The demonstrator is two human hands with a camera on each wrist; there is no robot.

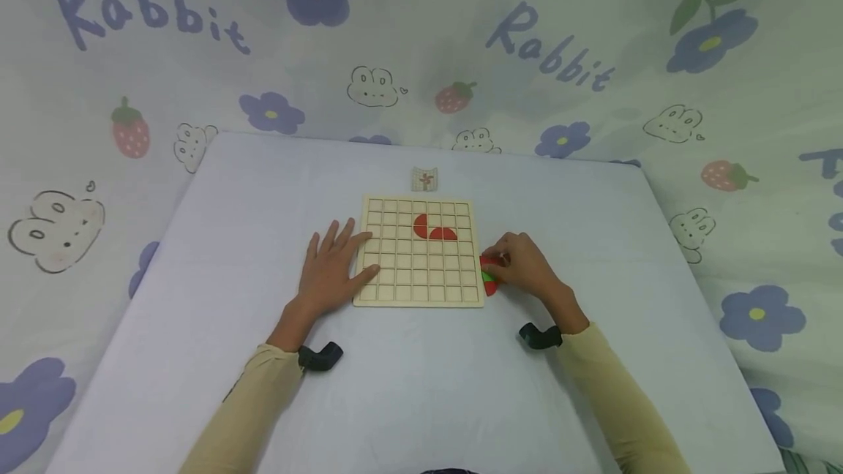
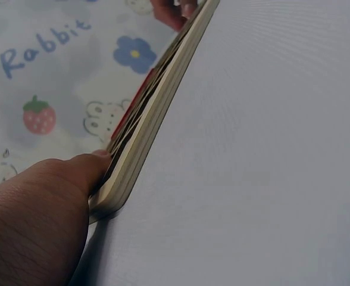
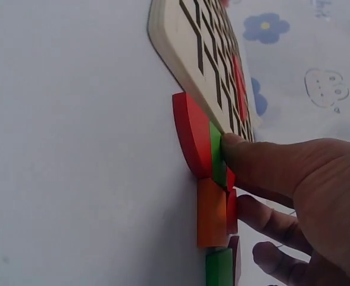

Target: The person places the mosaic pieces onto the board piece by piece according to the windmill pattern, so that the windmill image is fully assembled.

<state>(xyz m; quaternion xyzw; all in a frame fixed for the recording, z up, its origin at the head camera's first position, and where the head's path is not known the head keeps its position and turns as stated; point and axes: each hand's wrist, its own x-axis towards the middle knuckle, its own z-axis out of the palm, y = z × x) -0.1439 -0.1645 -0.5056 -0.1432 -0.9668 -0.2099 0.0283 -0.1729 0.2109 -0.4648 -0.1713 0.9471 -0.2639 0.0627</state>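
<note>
A pale wooden grid board [image 1: 421,269] lies flat on the table. Two red half-round blocks [image 1: 444,233] sit on its upper part, side by side and turned differently. My left hand [image 1: 329,269] rests with spread fingers at the board's left edge, its thumb and a finger lying over the rim. Beyond the right edge, my right hand [image 1: 523,265] pinches a red block [image 1: 489,260] among loose pieces, partly hidden by the fingers. In the right wrist view, a red curved block [image 3: 191,134], a green block [image 3: 216,155] and an orange block [image 3: 212,213] lie by the thumb.
Behind the board lies a small card [image 1: 424,179] with a red figure on a grid. Another green block [image 3: 219,267] lies farther along the row under the right hand. A white cloth covers the table [image 1: 421,386], and a printed curtain [image 1: 408,35] hangs behind it.
</note>
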